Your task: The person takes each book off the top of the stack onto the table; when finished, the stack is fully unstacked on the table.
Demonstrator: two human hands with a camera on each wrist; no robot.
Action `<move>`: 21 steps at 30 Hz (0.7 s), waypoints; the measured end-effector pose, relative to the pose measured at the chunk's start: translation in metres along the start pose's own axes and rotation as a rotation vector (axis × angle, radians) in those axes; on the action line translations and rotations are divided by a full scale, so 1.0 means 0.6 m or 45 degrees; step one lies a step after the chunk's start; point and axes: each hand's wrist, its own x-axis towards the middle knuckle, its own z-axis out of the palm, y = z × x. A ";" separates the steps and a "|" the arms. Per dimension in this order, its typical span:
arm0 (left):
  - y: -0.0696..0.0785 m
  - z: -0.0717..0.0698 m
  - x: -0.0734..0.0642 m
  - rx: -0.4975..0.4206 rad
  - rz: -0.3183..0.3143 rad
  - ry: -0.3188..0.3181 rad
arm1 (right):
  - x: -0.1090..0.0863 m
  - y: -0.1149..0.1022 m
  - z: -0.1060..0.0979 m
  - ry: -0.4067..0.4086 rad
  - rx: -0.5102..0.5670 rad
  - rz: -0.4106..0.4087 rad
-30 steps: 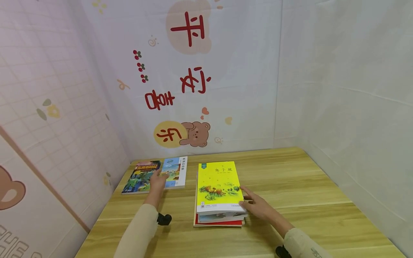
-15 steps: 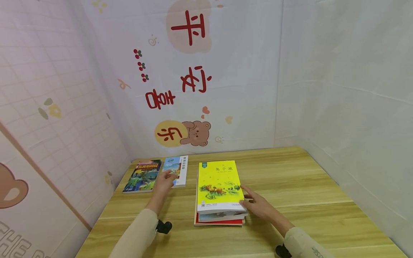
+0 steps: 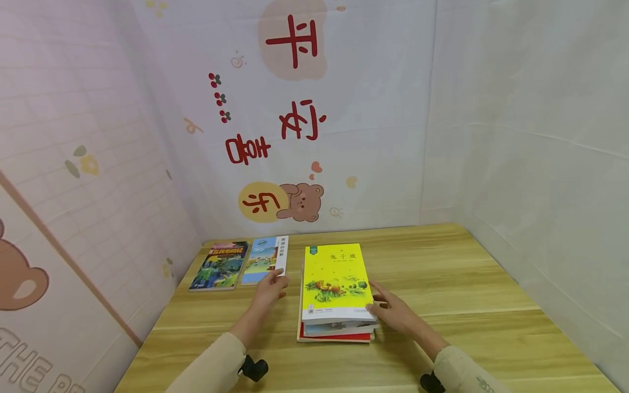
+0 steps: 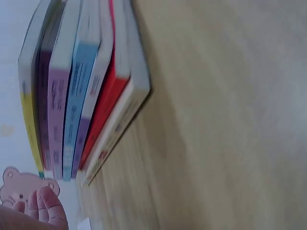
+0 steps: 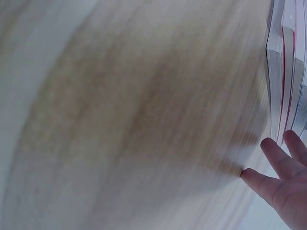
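The right grip [image 3: 395,314], a bare hand, has its fingers spread; they rest at the right side of a stack of books [image 3: 338,295], and how hard they press, if at all, I cannot tell. The left grip [image 3: 267,289] has its fingers loosely bent round nothing, left of the stack.

The stack lies flat on the table [image 3: 442,284], between the hands, its spines to the left and its page edges to the right. As a pile it should be fairly heavy, though each paperback is probably light. The yellow top book [image 3: 334,267] looks smooth and glossy, so it would likely slide if pushed. Covers this thin ought to flex, and their corners could crease. The layers sit unevenly, with the red book [image 4: 100,120] and the cream bottom book [image 4: 113,132] showing at the near end. For the whole pile, palms flat on the left and right sides, low enough to catch the bottom book, seem best; one book alone suits a pinch at its spine.

Farther left, side by side, lie a blue-and-white book [image 3: 262,259], just beyond the left fingers, and a jungle-cover book [image 3: 219,266].
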 end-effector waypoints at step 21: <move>-0.028 0.060 -0.096 0.016 -0.159 -0.133 | -0.002 -0.001 -0.001 -0.005 -0.022 -0.020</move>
